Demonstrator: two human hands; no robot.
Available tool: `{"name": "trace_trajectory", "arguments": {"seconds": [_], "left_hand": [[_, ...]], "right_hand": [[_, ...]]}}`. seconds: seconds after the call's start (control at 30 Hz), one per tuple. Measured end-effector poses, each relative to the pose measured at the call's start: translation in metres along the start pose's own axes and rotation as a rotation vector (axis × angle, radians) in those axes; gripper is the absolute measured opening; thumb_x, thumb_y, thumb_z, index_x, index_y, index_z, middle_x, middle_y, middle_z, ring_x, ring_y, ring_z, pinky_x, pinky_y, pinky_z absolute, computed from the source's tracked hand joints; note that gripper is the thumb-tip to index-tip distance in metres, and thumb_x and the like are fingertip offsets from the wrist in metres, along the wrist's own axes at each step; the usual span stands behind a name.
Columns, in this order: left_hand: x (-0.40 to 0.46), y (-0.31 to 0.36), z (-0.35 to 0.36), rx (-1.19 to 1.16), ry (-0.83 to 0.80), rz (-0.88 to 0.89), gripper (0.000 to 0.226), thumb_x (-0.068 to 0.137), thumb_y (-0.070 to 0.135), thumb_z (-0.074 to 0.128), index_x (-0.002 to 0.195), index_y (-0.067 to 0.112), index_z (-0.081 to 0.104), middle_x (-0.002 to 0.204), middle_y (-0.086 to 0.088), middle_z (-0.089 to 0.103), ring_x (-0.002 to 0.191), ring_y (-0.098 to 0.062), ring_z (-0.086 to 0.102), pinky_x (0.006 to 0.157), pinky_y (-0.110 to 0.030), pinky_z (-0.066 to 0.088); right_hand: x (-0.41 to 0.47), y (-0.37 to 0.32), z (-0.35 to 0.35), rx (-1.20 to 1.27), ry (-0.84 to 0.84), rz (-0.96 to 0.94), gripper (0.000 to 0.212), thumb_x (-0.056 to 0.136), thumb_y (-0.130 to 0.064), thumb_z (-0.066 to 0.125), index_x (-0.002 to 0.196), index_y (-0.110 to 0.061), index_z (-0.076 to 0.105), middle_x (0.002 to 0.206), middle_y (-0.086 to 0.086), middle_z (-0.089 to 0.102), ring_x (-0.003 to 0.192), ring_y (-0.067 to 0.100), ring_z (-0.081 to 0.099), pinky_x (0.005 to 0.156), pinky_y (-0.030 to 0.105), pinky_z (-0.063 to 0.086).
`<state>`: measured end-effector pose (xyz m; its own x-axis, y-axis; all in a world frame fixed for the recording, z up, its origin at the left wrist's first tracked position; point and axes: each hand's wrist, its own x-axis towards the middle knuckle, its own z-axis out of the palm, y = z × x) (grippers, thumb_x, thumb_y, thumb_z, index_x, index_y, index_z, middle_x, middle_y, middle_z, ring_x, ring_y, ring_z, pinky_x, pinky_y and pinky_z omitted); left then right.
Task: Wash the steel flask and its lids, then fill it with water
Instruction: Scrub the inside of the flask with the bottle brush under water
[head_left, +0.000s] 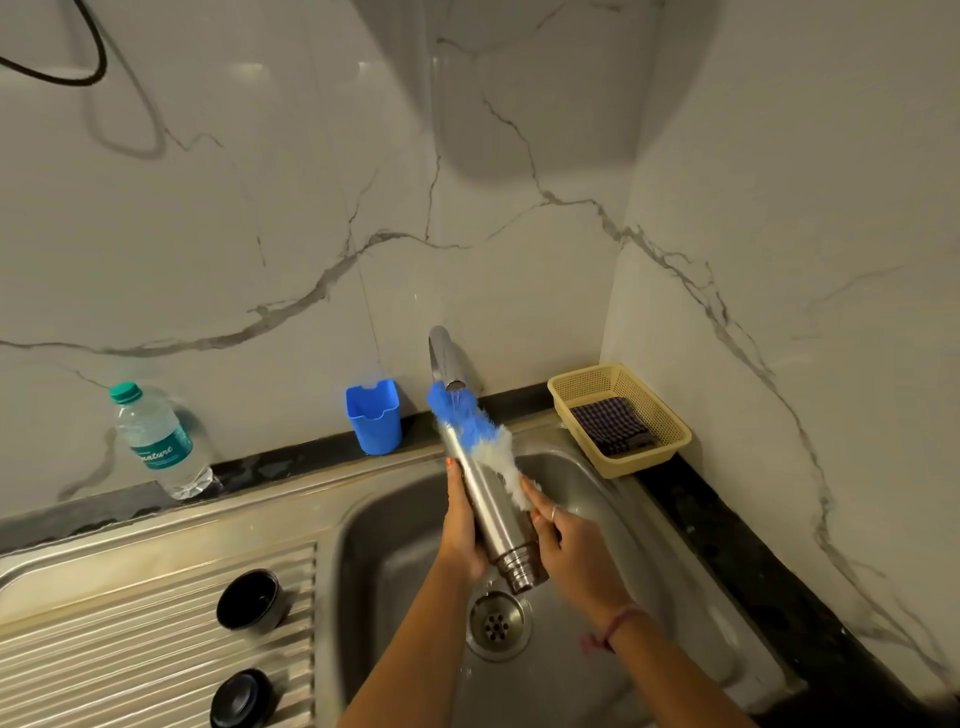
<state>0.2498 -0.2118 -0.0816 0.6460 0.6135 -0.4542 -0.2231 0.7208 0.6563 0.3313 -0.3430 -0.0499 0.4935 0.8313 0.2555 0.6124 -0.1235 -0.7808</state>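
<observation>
Left hand (460, 525) grips the flask (488, 506), tilted mouth-down over the sink (691, 613); right hand (563, 545) grips a brush (480, 436) against it under the tap (444, 358). Two lids (249, 600) rest left on the drainboard (130, 623). Marble walls close far and right; tabletop (753, 561) edges the sink.

Brush handle: hidden behind the steel flask (488, 506).
Lower lid (242, 699): cut off by bottom edge.
Bottle label (162, 451): text blurred.

plastic water bottle (161, 441), label reading "nature"
</observation>
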Motion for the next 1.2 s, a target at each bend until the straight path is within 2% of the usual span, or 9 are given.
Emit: {"name": "trace_trajectory", "arguments": {"seconds": [0.23, 0.3, 0.43, 0.6, 0.77, 0.83, 0.97, 1.1, 1.2], "left_hand": [[0.001, 0.008, -0.015, -0.025, -0.007, 0.03, 0.076, 0.083, 0.075, 0.047, 0.132, 0.017, 0.054, 0.119, -0.02, 0.069, 0.109, -0.04, 0.066, 0.1, -0.056, 0.047], [-0.002, 0.011, -0.016, -0.053, -0.039, 0.011, 0.074, 0.083, 0.072, 0.05, 0.132, 0.017, 0.054, 0.121, -0.021, 0.068, 0.11, -0.04, 0.066, 0.098, -0.055, 0.049], [-0.007, 0.003, -0.013, 0.013, -0.022, -0.022, 0.078, 0.079, 0.069, 0.061, 0.134, 0.014, 0.053, 0.122, -0.023, 0.067, 0.111, -0.04, 0.065, 0.097, -0.053, 0.051], [-0.001, 0.003, -0.016, 0.025, 0.025, 0.057, 0.078, 0.075, 0.062, 0.066, 0.135, 0.015, 0.05, 0.118, -0.02, 0.069, 0.11, -0.037, 0.067, 0.1, -0.055, 0.05], [0.006, 0.016, -0.024, 0.001, 0.062, 0.067, 0.082, 0.073, 0.071, 0.061, 0.132, 0.015, 0.053, 0.118, -0.021, 0.069, 0.11, -0.039, 0.066, 0.099, -0.06, 0.048], [0.004, 0.016, -0.022, 0.007, 0.034, 0.039, 0.085, 0.07, 0.072, 0.061, 0.133, 0.015, 0.053, 0.119, -0.021, 0.069, 0.11, -0.039, 0.066, 0.098, -0.059, 0.049], [0.002, 0.011, -0.015, 0.037, 0.004, 0.007, 0.085, 0.069, 0.069, 0.07, 0.133, 0.016, 0.051, 0.119, -0.022, 0.068, 0.109, -0.039, 0.067, 0.096, -0.057, 0.052], [0.004, 0.014, -0.022, -0.016, -0.003, 0.052, 0.075, 0.077, 0.061, 0.068, 0.135, 0.016, 0.052, 0.122, -0.02, 0.068, 0.112, -0.038, 0.066, 0.102, -0.057, 0.047], [0.001, 0.017, -0.025, -0.049, -0.003, 0.077, 0.072, 0.084, 0.06, 0.062, 0.136, 0.011, 0.055, 0.121, -0.018, 0.068, 0.105, -0.035, 0.068, 0.099, -0.053, 0.05]], "right_hand": [[-0.059, 0.021, 0.006, 0.055, 0.051, 0.037, 0.05, 0.094, -0.003, 0.055, 0.135, -0.03, 0.046, 0.097, -0.019, 0.072, 0.054, -0.013, 0.05, 0.057, 0.003, 0.036], [-0.061, 0.02, 0.004, 0.068, 0.039, 0.046, 0.047, 0.093, -0.001, 0.055, 0.135, -0.022, 0.049, 0.093, -0.028, 0.07, 0.066, -0.014, 0.059, 0.065, -0.001, 0.038], [-0.017, 0.006, 0.003, 0.028, 0.024, 0.045, 0.048, 0.097, -0.008, 0.051, 0.136, -0.036, 0.045, 0.064, -0.011, 0.058, 0.062, -0.005, 0.057, 0.056, 0.004, 0.038], [-0.005, 0.012, -0.008, 0.017, 0.034, 0.06, 0.047, 0.097, -0.01, 0.051, 0.135, -0.036, 0.042, 0.091, -0.018, 0.065, 0.076, -0.012, 0.059, 0.066, 0.005, 0.043], [-0.051, 0.017, -0.009, 0.048, -0.013, 0.049, 0.047, 0.097, -0.008, 0.051, 0.135, -0.037, 0.045, 0.071, -0.02, 0.067, 0.044, -0.002, 0.041, 0.048, 0.007, 0.032], [-0.037, 0.013, -0.006, 0.017, -0.002, 0.031, 0.047, 0.097, -0.012, 0.051, 0.135, -0.038, 0.046, 0.072, -0.008, 0.068, 0.046, 0.0, 0.044, 0.048, 0.009, 0.032], [-0.005, 0.001, -0.004, 0.042, 0.034, 0.028, 0.047, 0.096, -0.004, 0.051, 0.136, -0.026, 0.041, 0.068, -0.027, 0.046, 0.063, -0.017, 0.053, 0.058, 0.003, 0.039], [-0.041, 0.021, -0.004, 0.03, 0.0, -0.008, 0.048, 0.097, -0.011, 0.052, 0.137, -0.037, 0.047, 0.07, -0.002, 0.067, 0.047, -0.005, 0.042, 0.05, 0.007, 0.032], [-0.078, 0.029, -0.005, 0.055, -0.055, -0.05, 0.055, 0.095, -0.014, 0.052, 0.136, -0.05, 0.042, 0.07, -0.003, 0.069, 0.045, -0.002, 0.032, 0.05, 0.01, 0.029]]}}
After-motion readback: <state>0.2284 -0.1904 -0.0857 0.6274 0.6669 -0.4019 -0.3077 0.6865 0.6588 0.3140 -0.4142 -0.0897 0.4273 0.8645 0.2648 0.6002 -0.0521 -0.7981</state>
